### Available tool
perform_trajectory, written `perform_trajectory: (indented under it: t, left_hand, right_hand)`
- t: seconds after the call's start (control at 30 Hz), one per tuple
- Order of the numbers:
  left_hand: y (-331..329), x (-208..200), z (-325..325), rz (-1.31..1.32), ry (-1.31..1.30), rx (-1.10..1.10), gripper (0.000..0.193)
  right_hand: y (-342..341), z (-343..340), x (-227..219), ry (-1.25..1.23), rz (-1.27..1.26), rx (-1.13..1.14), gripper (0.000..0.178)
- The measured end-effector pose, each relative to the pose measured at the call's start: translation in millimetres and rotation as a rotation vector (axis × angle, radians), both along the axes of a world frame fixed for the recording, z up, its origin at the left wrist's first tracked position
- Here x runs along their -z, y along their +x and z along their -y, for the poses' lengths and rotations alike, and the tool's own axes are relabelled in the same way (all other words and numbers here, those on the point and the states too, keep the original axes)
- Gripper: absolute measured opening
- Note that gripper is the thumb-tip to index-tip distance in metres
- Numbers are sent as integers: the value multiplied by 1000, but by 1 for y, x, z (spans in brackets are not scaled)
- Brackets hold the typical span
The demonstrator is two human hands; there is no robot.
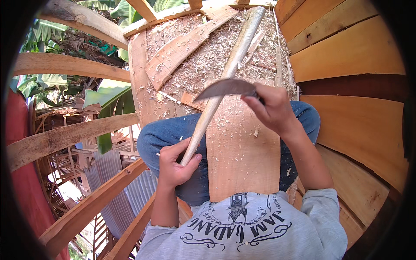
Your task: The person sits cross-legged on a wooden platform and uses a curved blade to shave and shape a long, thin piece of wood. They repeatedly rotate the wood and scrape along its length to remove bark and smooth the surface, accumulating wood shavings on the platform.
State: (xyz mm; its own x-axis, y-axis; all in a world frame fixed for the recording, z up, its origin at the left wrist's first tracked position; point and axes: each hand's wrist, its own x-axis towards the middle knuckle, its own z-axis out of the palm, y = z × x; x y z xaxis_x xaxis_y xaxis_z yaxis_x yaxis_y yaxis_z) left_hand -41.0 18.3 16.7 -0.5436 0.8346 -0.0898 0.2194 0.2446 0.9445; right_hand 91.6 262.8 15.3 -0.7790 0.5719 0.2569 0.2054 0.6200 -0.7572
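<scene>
A long, pale wooden stick (236, 56) with some darker bark along it slants from my lap up to the far edge of the floor. My left hand (177, 164) is closed round its near end. In my right hand (276, 108) is the handle of a curved, sickle-shaped knife (226, 88). The dark blade lies across the stick near its middle, its tip pointing left; whether it bites into the wood I cannot tell. Beneath the stick, a flat wooden board (243, 151) rests between my legs, with small shavings scattered on it.
Curly shavings (195, 65) cover the floor ahead, where a curved plank (184, 50) lies. Plank walling (346, 52) rises close on my right. On the left, open wooden rails (69, 134) look down on corrugated metal sheets (106, 186) and banana leaves (113, 102).
</scene>
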Motion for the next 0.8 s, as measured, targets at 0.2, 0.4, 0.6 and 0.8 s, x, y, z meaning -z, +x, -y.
perform_trajectory:
  t: [0.2,0.4,0.6,0.8]
  left_hand:
    - [0,0,4,-4,20,19,26]
    - [-2,-5,-8,5,-53,32,26]
    - [-13,-4,4,170,9,95,23]
    - [-21,-9,7,375,-22,104,21]
  right_hand:
    - [4,24,-4,-59,-93,-2,28]
    - [12,0,-5,-148,51,116,29]
    - [19,9,-33,-587,-12,-45,21]
    - [49,18,-55,-1142,13,-171,39]
